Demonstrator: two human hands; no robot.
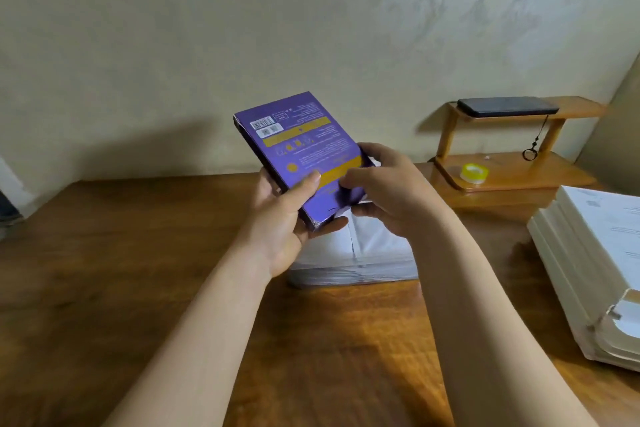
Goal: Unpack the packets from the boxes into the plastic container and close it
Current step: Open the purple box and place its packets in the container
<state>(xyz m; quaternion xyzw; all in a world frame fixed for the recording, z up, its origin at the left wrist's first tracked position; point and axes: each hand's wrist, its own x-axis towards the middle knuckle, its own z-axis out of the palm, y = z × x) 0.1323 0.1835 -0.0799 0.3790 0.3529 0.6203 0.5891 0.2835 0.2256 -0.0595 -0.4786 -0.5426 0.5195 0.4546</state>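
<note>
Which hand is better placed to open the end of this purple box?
Right, probably. The right hand is curled at the near end of the purple box, while the left hand grips its side, steadying it.

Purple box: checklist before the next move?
1. Left hand grips the purple box, thumb on its top face: ok.
2. Right hand on the box's near end, fingers curled round it: ok.
3. Near end flap opened: cannot tell, the fingers hide it.
4. Packets showing at that end: cannot tell.
5. White container on the table, below the box: ok.
6. Container lid off: cannot tell, the hands cover its top.
</note>
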